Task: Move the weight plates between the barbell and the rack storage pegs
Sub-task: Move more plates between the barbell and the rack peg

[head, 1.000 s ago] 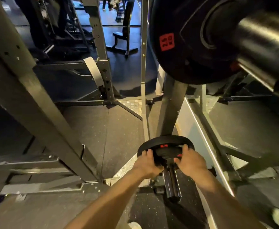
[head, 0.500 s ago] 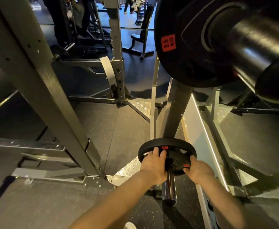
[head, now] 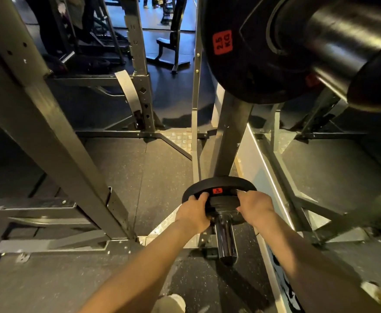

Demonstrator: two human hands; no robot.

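A small black weight plate (head: pixel 218 185) with a red label sits on a low chrome storage peg (head: pixel 226 241) at the foot of the rack upright (head: pixel 229 141). My left hand (head: pixel 195 211) grips its left rim and my right hand (head: pixel 256 205) grips its right rim. A smaller black plate (head: pixel 222 203) seems to lie in front of it between my hands. At the top right a large black 25 kg plate (head: pixel 241 55) hangs on the barbell sleeve (head: pixel 343 39), close to the camera.
A slanted grey rack beam (head: pixel 40 123) crosses the left side. Rack base bars (head: pixel 49 245) lie on the rubber floor. A mirror wall (head: pixel 320 177) stands on the right. A bench (head: pixel 173 39) stands at the back. My shoe (head: pixel 171 302) is at the bottom edge.
My head has shifted slightly, so the view moved. Both hands stay on the small plate at the peg; the right hand has come up higher on the rim.
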